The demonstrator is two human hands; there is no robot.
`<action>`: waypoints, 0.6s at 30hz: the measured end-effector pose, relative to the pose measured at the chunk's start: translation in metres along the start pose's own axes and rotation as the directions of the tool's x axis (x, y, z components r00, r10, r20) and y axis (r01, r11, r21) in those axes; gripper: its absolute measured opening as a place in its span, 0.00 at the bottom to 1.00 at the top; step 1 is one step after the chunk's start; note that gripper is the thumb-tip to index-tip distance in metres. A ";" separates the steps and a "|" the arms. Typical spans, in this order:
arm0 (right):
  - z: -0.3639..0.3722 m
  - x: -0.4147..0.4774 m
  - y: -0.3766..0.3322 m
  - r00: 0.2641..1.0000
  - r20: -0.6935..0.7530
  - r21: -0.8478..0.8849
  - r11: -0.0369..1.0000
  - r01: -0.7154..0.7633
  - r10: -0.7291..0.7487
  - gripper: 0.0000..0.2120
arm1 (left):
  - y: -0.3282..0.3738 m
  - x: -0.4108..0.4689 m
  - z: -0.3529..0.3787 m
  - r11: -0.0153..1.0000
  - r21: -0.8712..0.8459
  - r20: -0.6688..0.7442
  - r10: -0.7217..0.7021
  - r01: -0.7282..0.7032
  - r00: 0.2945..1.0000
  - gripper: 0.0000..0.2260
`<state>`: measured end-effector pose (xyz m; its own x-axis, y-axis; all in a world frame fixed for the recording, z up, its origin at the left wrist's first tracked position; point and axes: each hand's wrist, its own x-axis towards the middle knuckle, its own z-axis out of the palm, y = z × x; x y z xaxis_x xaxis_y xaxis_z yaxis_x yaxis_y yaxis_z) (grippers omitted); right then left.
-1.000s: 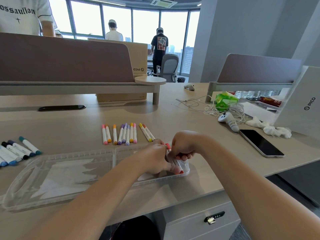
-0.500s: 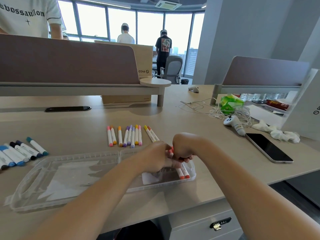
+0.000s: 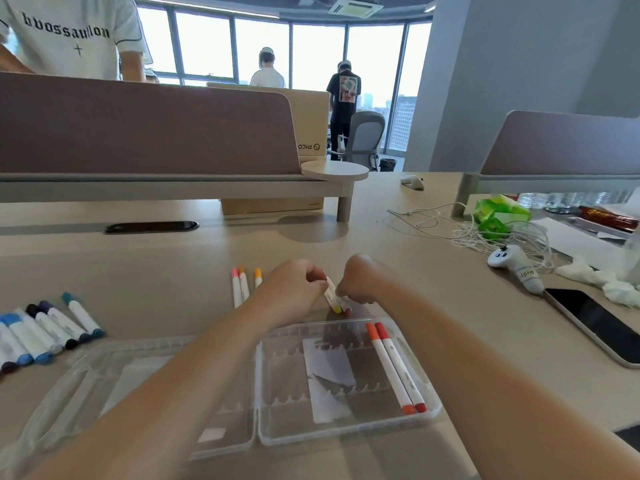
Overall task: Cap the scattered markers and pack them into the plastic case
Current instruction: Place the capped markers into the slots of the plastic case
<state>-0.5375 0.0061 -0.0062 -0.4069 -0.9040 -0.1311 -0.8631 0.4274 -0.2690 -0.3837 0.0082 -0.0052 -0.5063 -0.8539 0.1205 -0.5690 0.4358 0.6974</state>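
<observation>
The clear plastic case [image 3: 349,433] lies open near the desk's front edge. An orange marker [image 3: 387,367] and a red marker [image 3: 401,367] lie side by side in its right half. Just beyond the case, my left hand [image 3: 294,292] and my right hand [image 3: 358,282] meet over two thin markers [image 3: 333,296], one yellow-capped, and both hands pinch them. Three more thin markers [image 3: 242,285] with pink and orange caps show left of my left hand; others are hidden under it. Several thick blue-capped markers [image 3: 45,332] lie at the far left.
A black phone [image 3: 602,327] lies at the right, with a white controller [image 3: 516,266], tangled white cables [image 3: 467,230] and crumpled tissue [image 3: 602,282] behind it. Brown desk dividers [image 3: 145,126] stand at the back. People stand beyond them.
Both hands have left the case's right half, where the orange and red markers now lie, and moved forward to the row of thin markers, taking hold of two.
</observation>
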 end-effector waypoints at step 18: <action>-0.030 -0.081 0.006 0.982 0.175 0.027 0.997 0.071 -0.074 0.10 | 0.010 -0.031 0.013 0.993 0.112 0.064 0.030 -0.037 0.998 0.10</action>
<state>-0.5184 0.0818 0.0313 -0.2829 -0.9186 -0.2760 -0.8813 0.3625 -0.3031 -0.3822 0.0432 -0.0115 -0.5631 -0.8208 0.0960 -0.6193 0.4961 0.6086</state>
